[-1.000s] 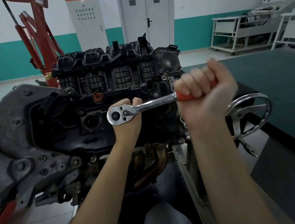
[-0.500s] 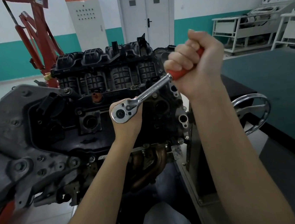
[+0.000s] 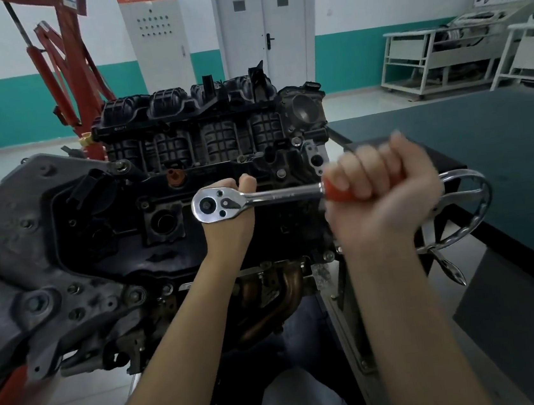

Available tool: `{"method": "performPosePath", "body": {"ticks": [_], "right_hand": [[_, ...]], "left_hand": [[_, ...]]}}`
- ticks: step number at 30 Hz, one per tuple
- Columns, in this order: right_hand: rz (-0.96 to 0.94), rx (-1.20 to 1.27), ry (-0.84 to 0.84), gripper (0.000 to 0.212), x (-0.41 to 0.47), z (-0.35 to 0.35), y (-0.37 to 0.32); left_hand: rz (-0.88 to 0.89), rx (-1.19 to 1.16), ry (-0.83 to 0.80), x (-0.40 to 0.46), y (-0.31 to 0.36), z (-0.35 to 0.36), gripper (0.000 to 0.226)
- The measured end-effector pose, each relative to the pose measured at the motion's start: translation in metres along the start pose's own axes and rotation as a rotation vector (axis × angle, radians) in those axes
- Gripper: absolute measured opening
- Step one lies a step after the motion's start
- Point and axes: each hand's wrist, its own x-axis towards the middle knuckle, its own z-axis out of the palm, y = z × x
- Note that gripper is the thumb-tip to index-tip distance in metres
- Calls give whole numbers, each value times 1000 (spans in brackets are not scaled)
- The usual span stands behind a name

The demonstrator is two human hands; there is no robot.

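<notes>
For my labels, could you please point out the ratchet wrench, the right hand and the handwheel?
ratchet wrench [image 3: 278, 195], head view, chrome shank.
right hand [image 3: 384, 195], head view, middle of fist.
handwheel [image 3: 488, 192], head view, right rim.

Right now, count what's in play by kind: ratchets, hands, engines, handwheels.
Ratchet: 1
Hands: 2, left hand at the ratchet's head, right hand on its red handle
Engine: 1
Chrome handwheel: 1
Total: 5

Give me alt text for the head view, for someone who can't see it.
The right hand grips the red handle of a chrome ratchet wrench lying roughly level across a black engine, while the left hand curls round the wrench head from behind. A chrome handwheel and a dark green table sit to the right.
</notes>
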Motion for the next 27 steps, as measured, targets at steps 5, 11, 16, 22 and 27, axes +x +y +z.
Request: {"method": "performPosePath", "body": {"ticks": [5, 11, 16, 22, 27], "right_hand": [[242, -150, -28, 42, 58, 34, -4], [79, -19, 22, 40, 20, 8, -1], [-83, 114, 98, 36, -33, -18, 10], [85, -65, -24, 36, 23, 13, -3], [241, -161, -63, 39, 58, 40, -2]], "left_hand": [[36, -56, -45, 0, -1, 3, 37], [42, -21, -10, -1, -2, 2, 46], [21, -62, -10, -4, 4, 2, 55], [1, 4, -6, 0, 0, 0, 49], [-8, -61, -58, -2, 4, 1, 39]]}}
